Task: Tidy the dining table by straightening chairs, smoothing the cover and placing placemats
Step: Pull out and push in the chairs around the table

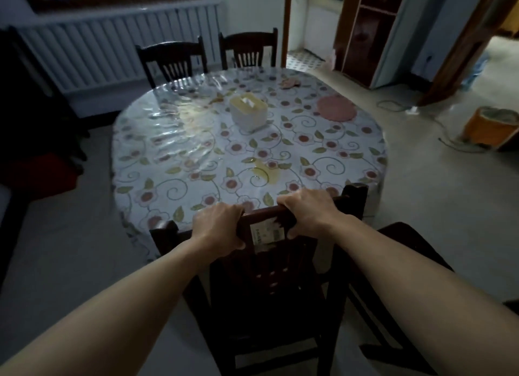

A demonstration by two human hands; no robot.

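Fingers [283,200] of both hands are wrapping tight around the chair's top rail [264,211]. They are holding it so it can go straight against the flowery surface [252,151].

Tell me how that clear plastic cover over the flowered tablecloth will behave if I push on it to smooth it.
The clear plastic cover looks thin and floppy: it ripples on the far left, so wrinkles will probably slide ahead of the palm. Its glossy sheen suggests it is slippery. The tissue box sits on it and may shift along.
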